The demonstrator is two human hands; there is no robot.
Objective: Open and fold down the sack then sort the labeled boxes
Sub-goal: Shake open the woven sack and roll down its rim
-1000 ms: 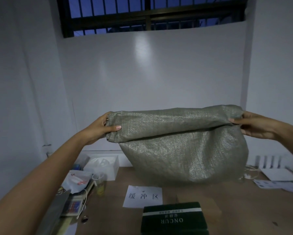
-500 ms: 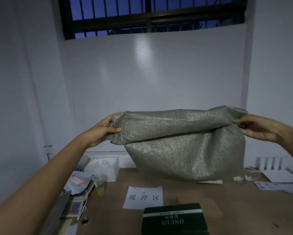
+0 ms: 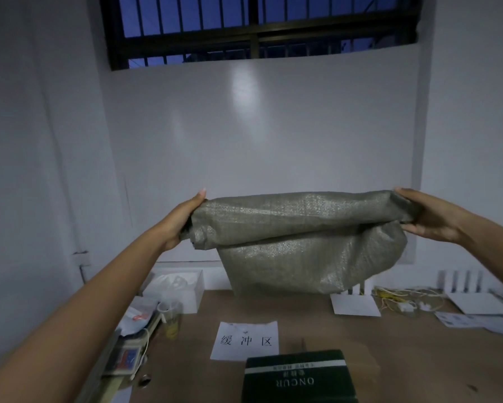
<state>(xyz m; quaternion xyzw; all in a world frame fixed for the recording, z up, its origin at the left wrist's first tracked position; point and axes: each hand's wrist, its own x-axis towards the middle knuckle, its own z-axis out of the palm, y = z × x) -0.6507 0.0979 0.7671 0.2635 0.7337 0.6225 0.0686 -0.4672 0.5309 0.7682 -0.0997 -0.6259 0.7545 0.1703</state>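
With the sack [image 3: 302, 239] held up above the desk [image 3: 389, 359], left hand [image 3: 183, 216] and right hand [image 3: 430, 216] each gripping an end of its rolled cuff (box [image 3: 298, 376] waiting below), I'd keep the fold even across.

This looks like a small storeroom or packing room. The white walls [image 3: 302, 135] are bare, and a barred window [image 3: 259, 27] sits high up. A brown wooden table [image 3: 404, 359] carries a paper sign with Chinese characters [image 3: 245, 340], a white box [image 3: 183, 289], loose cables [image 3: 401, 298] and a dark green box marked ONCUR [image 3: 298, 379].
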